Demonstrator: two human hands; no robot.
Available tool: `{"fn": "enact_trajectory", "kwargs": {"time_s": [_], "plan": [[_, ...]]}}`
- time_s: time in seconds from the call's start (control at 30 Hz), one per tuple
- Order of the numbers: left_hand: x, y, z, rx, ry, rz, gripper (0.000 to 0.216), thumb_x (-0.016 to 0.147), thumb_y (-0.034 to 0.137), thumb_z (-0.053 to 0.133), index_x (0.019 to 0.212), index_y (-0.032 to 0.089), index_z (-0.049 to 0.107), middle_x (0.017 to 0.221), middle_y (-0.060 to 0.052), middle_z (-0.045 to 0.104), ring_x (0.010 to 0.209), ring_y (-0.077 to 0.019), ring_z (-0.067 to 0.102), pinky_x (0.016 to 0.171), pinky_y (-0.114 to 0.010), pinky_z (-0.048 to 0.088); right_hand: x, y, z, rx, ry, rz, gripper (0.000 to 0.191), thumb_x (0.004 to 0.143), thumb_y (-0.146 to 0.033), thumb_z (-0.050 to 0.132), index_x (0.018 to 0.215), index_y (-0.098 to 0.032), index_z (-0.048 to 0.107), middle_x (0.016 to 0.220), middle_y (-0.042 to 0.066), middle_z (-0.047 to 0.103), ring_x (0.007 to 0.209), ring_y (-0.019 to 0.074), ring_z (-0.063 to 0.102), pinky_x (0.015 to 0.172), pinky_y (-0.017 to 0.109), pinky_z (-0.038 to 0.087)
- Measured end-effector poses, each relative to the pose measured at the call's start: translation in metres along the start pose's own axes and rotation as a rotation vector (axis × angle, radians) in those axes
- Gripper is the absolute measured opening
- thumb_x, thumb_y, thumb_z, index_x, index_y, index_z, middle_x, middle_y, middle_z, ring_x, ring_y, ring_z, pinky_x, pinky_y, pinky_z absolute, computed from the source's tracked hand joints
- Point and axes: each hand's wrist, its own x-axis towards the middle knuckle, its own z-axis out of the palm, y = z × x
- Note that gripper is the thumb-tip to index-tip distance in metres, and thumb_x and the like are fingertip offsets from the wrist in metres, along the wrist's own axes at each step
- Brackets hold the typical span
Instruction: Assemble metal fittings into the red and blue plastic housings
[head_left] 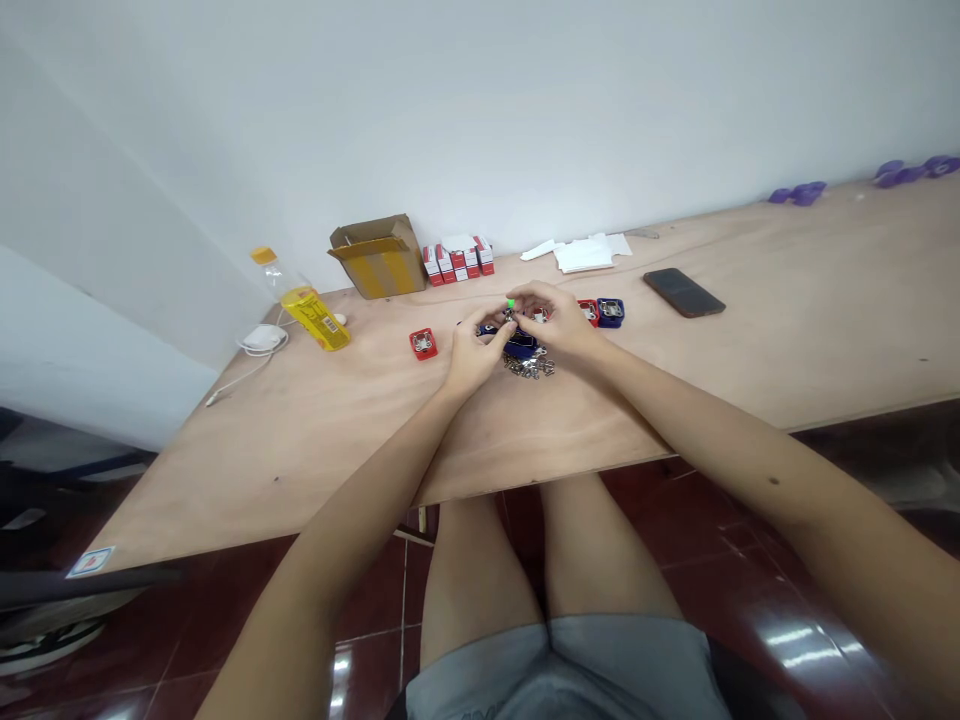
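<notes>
My left hand (474,352) and my right hand (561,315) meet above the table, fingers pinched together. Between the fingertips is a small metal piece with a bright green end (511,303); its kind is too small to tell. Just under the hands sits a dark blue item (521,346), partly covered by the fingers. A pile of small silver metal clips (531,367) lies in front of it. To the left is a small red square case with metal parts (423,344). Beyond my right hand are a similar blue case (610,312) and a red one (589,312), side by side.
On the wooden table (330,440) stand an open cardboard box (384,265), red-and-white small boxes (459,263) and a yellow-labelled bottle (315,315). A white charger and cable (262,340), papers (585,253), a phone (684,292) and purple dumbbells (799,193) lie around.
</notes>
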Motion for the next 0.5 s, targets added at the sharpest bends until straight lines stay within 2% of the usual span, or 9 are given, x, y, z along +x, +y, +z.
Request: {"fn": "enact_trajectory", "kwargs": {"time_s": [0.27, 0.5], "plan": [[0.0007, -0.0017, 0.0006, -0.016, 0.021, -0.011, 0.037, 0.092, 0.046, 0.081, 0.119, 0.020, 0.080, 0.126, -0.013, 0.077, 0.112, -0.0259, 0.074, 0.092, -0.039, 0.068, -0.0008, -0.0040, 0.0017, 0.054, 0.007, -0.011, 0.028, 0.094, -0.031, 0.073, 0.121, -0.024, 0.076, 0.116, 0.009, 0.077, 0.106, 0.0269, 0.074, 0.100, 0.047, 0.063], [0.0010, -0.0008, 0.0010, -0.030, 0.039, -0.022, 0.039, 0.092, 0.047, 0.081, 0.119, 0.019, 0.081, 0.123, -0.014, 0.079, 0.113, -0.0271, 0.074, 0.094, -0.040, 0.065, 0.0017, -0.0084, -0.0023, -0.027, 0.026, -0.046, 0.025, 0.094, -0.023, 0.069, 0.118, -0.023, 0.076, 0.116, 0.009, 0.076, 0.106, 0.0259, 0.073, 0.099, 0.045, 0.062]]}}
